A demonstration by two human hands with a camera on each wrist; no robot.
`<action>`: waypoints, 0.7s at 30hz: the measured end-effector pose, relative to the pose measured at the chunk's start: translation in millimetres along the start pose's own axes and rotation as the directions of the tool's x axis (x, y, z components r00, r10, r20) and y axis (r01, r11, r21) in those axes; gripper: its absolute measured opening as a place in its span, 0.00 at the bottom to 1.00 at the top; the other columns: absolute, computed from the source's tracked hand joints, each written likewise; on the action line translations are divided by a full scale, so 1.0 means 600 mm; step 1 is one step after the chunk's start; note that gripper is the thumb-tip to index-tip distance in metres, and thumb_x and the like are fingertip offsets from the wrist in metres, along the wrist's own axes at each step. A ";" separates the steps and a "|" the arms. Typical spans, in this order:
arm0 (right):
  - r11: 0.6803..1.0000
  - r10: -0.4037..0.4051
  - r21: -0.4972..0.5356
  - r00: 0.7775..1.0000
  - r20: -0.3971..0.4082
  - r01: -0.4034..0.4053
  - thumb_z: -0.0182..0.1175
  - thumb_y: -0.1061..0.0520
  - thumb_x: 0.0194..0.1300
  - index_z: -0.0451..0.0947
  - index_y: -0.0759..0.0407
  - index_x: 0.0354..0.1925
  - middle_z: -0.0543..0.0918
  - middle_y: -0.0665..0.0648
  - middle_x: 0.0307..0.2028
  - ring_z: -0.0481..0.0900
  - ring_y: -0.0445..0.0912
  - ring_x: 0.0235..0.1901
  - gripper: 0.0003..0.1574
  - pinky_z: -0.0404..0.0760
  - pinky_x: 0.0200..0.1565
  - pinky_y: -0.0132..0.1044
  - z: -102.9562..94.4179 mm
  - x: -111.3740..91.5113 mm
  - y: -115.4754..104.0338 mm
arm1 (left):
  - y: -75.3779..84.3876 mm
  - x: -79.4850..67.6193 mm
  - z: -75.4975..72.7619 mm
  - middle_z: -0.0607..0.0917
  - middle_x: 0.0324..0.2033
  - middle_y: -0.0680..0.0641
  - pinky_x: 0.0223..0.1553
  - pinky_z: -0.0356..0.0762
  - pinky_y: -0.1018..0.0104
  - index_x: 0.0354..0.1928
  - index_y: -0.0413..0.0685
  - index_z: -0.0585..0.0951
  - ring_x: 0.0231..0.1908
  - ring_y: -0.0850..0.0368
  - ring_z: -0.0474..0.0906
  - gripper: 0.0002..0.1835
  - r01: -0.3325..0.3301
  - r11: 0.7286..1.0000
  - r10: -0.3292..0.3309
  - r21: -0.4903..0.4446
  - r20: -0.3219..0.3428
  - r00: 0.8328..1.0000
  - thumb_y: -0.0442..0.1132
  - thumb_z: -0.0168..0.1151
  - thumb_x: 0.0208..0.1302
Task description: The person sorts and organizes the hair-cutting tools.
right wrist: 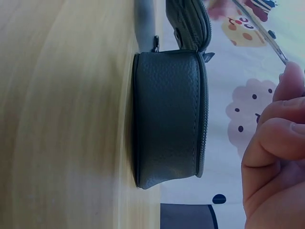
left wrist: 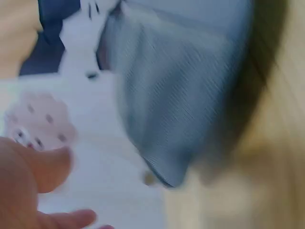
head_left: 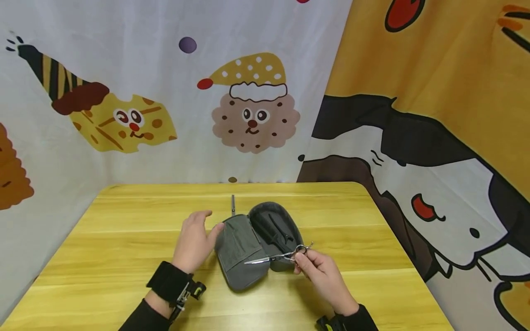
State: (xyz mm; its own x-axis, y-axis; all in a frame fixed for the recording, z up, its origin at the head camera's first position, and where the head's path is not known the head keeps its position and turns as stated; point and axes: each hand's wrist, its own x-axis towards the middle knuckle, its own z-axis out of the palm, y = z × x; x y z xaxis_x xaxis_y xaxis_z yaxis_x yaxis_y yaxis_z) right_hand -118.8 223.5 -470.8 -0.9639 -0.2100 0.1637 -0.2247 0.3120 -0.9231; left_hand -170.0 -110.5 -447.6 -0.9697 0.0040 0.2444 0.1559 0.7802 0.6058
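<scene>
We see the scissors [head_left: 261, 261] over the open case [head_left: 246, 279], blades towards its left half, rings in the right hand [head_left: 325, 274]. That hand's thumb and fingers pinch them near the rings. The left hand [head_left: 194, 243] holds nothing; its fingers are loosely spread, thumb near the case's left edge, and we cannot tell whether it touches. The case lies on the table [head_left: 124, 239], with a pocket [head_left: 242, 243] in its flat half and black items [head_left: 264, 230] in its deep half.

We judge the bare tips the main hazard: they point towards the left hand's side, so a careless sweep could prick the thumb or snag the pocket's cloth. The pinch sits at one end, so a slack grip could let the scissors swing or drop. With no firm hold on the case, a push might slide it.

We can read no brand, label or writing anywhere.
</scene>
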 end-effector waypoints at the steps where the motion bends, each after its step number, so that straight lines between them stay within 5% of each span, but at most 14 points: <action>1: 1.000 -0.003 0.009 1.000 0.010 0.003 0.57 0.55 0.83 0.85 0.59 0.37 0.82 0.62 0.25 0.67 0.36 0.21 0.17 0.70 0.22 0.32 -0.001 0.000 0.000 | -0.013 0.004 -0.001 0.76 0.68 0.26 0.69 0.74 0.33 0.72 0.31 0.72 0.70 0.26 0.71 0.33 0.064 0.998 -0.064 0.003 0.051 0.997 0.50 0.62 0.79; 3: 1.000 -0.001 0.017 1.000 0.018 0.001 0.56 0.56 0.84 0.85 0.64 0.39 0.84 0.61 0.26 0.68 0.35 0.21 0.17 0.71 0.22 0.32 -0.001 0.000 0.001 | -0.034 0.011 0.001 0.74 0.71 0.24 0.70 0.73 0.32 0.76 0.28 0.66 0.70 0.25 0.72 0.37 0.149 0.989 -0.147 -0.004 0.161 0.976 0.52 0.60 0.81; 7: 0.999 0.009 0.046 1.000 0.018 -0.009 0.54 0.57 0.84 0.83 0.71 0.40 0.84 0.61 0.26 0.67 0.33 0.21 0.19 0.69 0.21 0.30 0.000 0.002 0.006 | -0.049 0.013 0.014 0.79 0.66 0.25 0.67 0.78 0.36 0.76 0.25 0.65 0.65 0.29 0.79 0.37 0.227 0.968 -0.186 -0.104 0.308 0.933 0.50 0.59 0.81; 10: 0.998 0.014 0.060 1.000 0.016 -0.015 0.54 0.57 0.84 0.83 0.72 0.41 0.84 0.62 0.25 0.66 0.33 0.20 0.20 0.68 0.20 0.30 0.000 0.002 0.010 | -0.050 0.010 0.030 0.87 0.50 0.30 0.51 0.87 0.46 0.74 0.25 0.67 0.48 0.39 0.89 0.35 0.266 0.946 -0.193 -0.186 0.337 0.921 0.47 0.62 0.80; 12: 0.998 0.030 0.063 1.000 0.006 -0.030 0.54 0.57 0.84 0.83 0.71 0.41 0.84 0.59 0.25 0.67 0.34 0.20 0.20 0.69 0.21 0.30 0.001 0.002 0.009 | -0.049 0.006 0.041 0.88 0.37 0.37 0.37 0.87 0.53 0.73 0.25 0.68 0.33 0.48 0.88 0.33 0.308 0.908 -0.199 -0.285 0.354 0.914 0.44 0.63 0.79; 13: 0.997 0.043 0.064 0.999 -0.002 -0.043 0.54 0.56 0.84 0.83 0.71 0.41 0.84 0.57 0.25 0.67 0.34 0.20 0.20 0.69 0.21 0.30 0.001 0.003 0.009 | -0.049 0.003 0.046 0.87 0.31 0.41 0.31 0.86 0.57 0.72 0.25 0.68 0.26 0.52 0.85 0.31 0.326 0.877 -0.185 -0.353 0.378 0.907 0.42 0.63 0.79; 15: 0.995 0.074 0.064 0.997 -0.031 -0.072 0.55 0.54 0.84 0.83 0.68 0.40 0.84 0.52 0.25 0.70 0.36 0.21 0.20 0.71 0.22 0.30 0.001 0.004 0.007 | -0.048 -0.003 0.057 0.84 0.24 0.44 0.23 0.84 0.63 0.69 0.24 0.67 0.19 0.55 0.82 0.27 0.391 0.759 -0.135 -0.520 0.462 0.876 0.38 0.61 0.81; 18: 0.991 0.118 0.080 0.988 -0.097 -0.110 0.56 0.53 0.84 0.83 0.67 0.38 0.83 0.49 0.25 0.71 0.41 0.21 0.21 0.72 0.24 0.31 0.003 0.006 0.004 | -0.044 -0.018 0.075 0.85 0.25 0.46 0.27 0.87 0.66 0.62 0.25 0.66 0.22 0.59 0.84 0.20 0.484 0.545 -0.019 -0.685 0.568 0.823 0.35 0.56 0.82; 21: 0.982 0.162 0.127 0.971 -0.177 -0.141 0.55 0.53 0.84 0.83 0.68 0.38 0.82 0.48 0.25 0.71 0.41 0.21 0.22 0.71 0.24 0.30 0.003 0.010 0.003 | -0.038 -0.035 0.090 0.85 0.31 0.44 0.34 0.90 0.65 0.57 0.28 0.64 0.27 0.58 0.88 0.15 0.549 0.398 0.018 -0.735 0.604 0.796 0.34 0.54 0.83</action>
State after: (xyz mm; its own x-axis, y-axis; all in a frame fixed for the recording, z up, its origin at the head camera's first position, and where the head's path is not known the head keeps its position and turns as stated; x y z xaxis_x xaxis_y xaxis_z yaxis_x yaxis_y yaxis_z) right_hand -124.9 221.2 -472.3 -0.9975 0.0103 0.0705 -0.0665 0.2184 -0.9736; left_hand -163.7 -94.5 -507.6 -0.8833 0.3952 -0.2521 -0.3317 -0.1468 0.9319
